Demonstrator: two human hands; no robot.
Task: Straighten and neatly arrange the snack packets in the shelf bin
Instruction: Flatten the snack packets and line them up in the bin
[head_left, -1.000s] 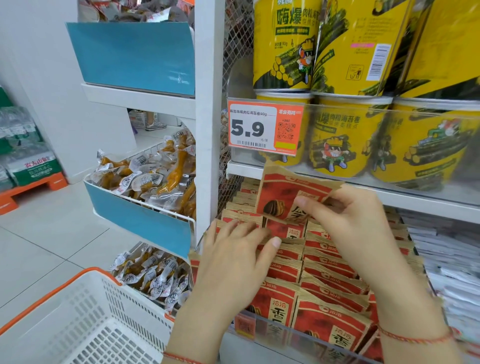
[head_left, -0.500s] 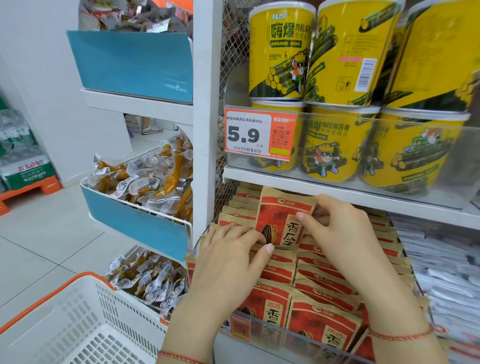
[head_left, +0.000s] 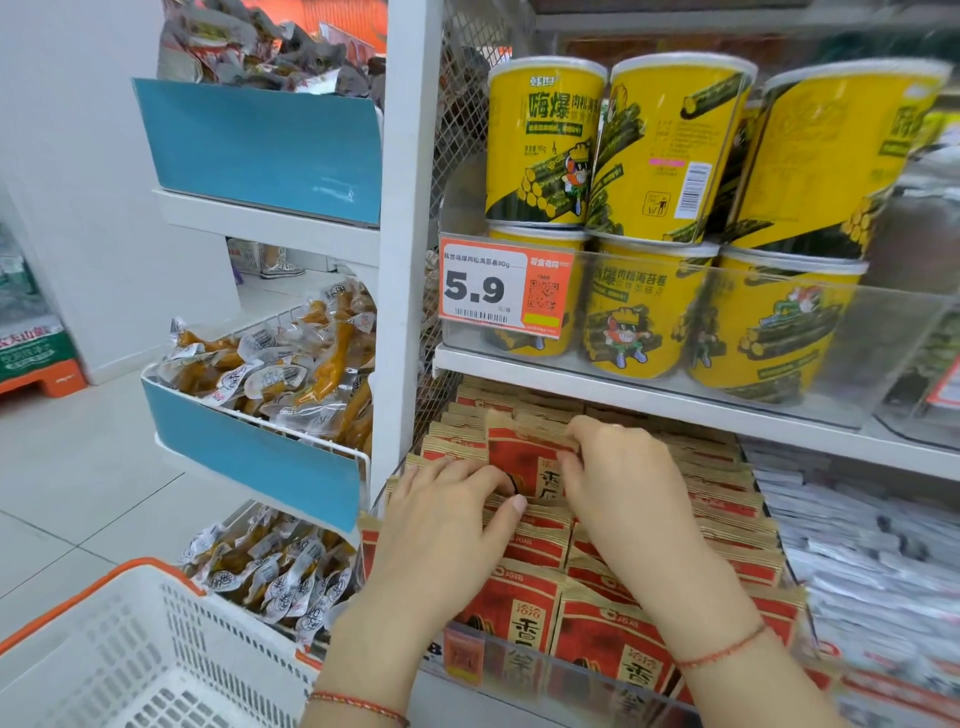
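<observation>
Red and tan snack packets stand in rows inside a clear shelf bin under the white shelf. One packet stands taller than the rest near the back left of the bin. My right hand pinches the top right edge of that packet. My left hand lies flat on the left rows, its fingers pressing the packets down in front of the raised one.
Yellow snack tubs fill the clear tray on the shelf above, behind a 5.9 price tag. Blue-fronted wire bins of wrapped snacks hang at the left. A white basket with an orange rim sits at bottom left. Silver packets lie to the right.
My right hand has lowered the raised packet from a tilt above the rows down into the bin, upright. My left hand has stayed on the left rows.
</observation>
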